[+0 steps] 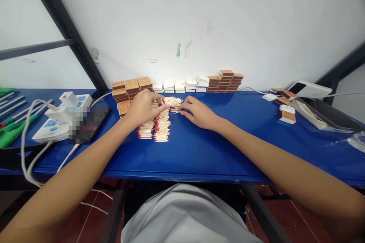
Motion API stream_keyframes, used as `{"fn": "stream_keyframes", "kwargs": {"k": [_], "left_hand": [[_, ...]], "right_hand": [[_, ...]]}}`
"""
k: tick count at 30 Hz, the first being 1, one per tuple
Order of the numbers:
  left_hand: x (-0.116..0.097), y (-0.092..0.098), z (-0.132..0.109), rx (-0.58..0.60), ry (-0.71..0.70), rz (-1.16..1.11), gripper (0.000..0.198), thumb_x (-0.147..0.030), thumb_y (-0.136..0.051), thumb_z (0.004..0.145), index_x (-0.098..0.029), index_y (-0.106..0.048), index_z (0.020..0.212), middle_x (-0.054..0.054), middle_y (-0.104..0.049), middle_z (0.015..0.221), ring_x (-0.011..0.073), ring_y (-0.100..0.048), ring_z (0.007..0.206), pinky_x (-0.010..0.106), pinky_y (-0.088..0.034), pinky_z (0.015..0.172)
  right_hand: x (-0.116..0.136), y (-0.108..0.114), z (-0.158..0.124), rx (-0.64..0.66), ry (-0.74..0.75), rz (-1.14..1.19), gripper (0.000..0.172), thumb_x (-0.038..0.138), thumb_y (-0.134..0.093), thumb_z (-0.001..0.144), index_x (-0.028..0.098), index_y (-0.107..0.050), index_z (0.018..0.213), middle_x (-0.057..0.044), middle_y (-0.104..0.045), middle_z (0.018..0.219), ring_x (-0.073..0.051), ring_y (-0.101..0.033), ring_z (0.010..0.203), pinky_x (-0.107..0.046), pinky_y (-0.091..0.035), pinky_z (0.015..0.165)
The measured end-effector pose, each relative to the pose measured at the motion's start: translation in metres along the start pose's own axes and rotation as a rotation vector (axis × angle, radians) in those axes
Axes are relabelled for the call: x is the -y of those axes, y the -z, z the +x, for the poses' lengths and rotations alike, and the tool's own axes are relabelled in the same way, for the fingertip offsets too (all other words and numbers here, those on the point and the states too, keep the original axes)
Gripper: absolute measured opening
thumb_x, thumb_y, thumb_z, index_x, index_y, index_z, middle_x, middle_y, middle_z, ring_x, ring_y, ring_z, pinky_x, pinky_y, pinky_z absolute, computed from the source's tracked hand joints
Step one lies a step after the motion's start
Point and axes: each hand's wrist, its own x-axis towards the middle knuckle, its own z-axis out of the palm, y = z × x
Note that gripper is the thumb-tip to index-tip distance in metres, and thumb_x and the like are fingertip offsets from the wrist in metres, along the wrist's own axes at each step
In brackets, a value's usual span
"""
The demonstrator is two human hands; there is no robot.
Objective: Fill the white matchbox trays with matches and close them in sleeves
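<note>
My left hand (144,105) is closed on a small white matchbox tray (168,101), held just above the piled matches. Between the fingertips of my right hand (196,111) is a match (177,112), its red tip pointing left. Red-tipped matches (162,131) lie in rows on the blue table (182,159), below and between my hands. Behind my left hand stand stacked brown matchboxes (132,86). My left fingers partly cover the tray, so its contents are hard to make out.
White trays (179,88) and more brown matchboxes (226,81) line the wall. At left are a power strip (54,125), a phone (95,123), cables and green-handled tools (13,134). Loose boxes (287,114) and a white device (312,88) lie at right.
</note>
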Motion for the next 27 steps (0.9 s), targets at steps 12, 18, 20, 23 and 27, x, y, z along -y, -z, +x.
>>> {"fn": "stream_keyframes", "kwargs": {"k": [12,18,20,23,27], "left_hand": [[-0.002,0.001,0.0,0.01,-0.012,-0.018,0.045,-0.063,-0.068,0.094,-0.021,-0.083,0.098,0.008,-0.082,0.093,0.0306,-0.068,0.096,0.043,-0.05,0.087],[-0.002,0.002,-0.001,0.007,-0.018,-0.006,0.039,-0.057,-0.071,0.094,-0.021,-0.083,0.099,0.007,-0.082,0.093,0.0304,-0.068,0.095,0.042,-0.049,0.086],[-0.003,0.002,-0.001,0.007,-0.018,-0.004,0.037,-0.056,-0.072,0.093,-0.021,-0.083,0.1,0.007,-0.082,0.093,0.0305,-0.068,0.096,0.042,-0.049,0.085],[-0.003,0.001,-0.001,0.009,-0.029,-0.002,0.036,-0.055,-0.073,0.093,-0.022,-0.083,0.099,0.006,-0.082,0.093,0.0301,-0.068,0.095,0.041,-0.049,0.085],[-0.003,0.001,-0.001,0.018,-0.031,0.009,0.031,-0.051,-0.072,0.093,-0.022,-0.083,0.096,0.006,-0.081,0.093,0.0292,-0.068,0.094,0.041,-0.049,0.085]], "right_hand": [[0.002,0.002,0.001,0.01,-0.04,0.016,0.009,0.022,-0.06,0.103,0.019,-0.069,0.103,-0.009,-0.057,0.109,-0.023,-0.06,0.096,-0.036,-0.049,0.088],[0.007,0.005,0.001,0.074,-0.06,-0.004,0.009,0.023,-0.061,0.103,0.019,-0.066,0.097,-0.01,-0.059,0.107,-0.024,-0.06,0.097,-0.037,-0.049,0.088],[0.011,0.005,0.001,0.092,-0.066,-0.009,0.011,0.024,-0.059,0.104,0.019,-0.065,0.097,-0.01,-0.06,0.106,-0.025,-0.06,0.097,-0.037,-0.049,0.089],[0.019,0.002,0.002,0.08,-0.07,-0.03,0.012,0.024,-0.056,0.106,0.018,-0.064,0.099,-0.011,-0.061,0.108,-0.025,-0.06,0.099,-0.038,-0.048,0.091],[0.023,-0.004,0.002,0.044,-0.078,-0.057,0.008,0.023,-0.057,0.105,0.019,-0.064,0.103,-0.011,-0.062,0.109,-0.026,-0.06,0.101,-0.038,-0.048,0.09]]}}
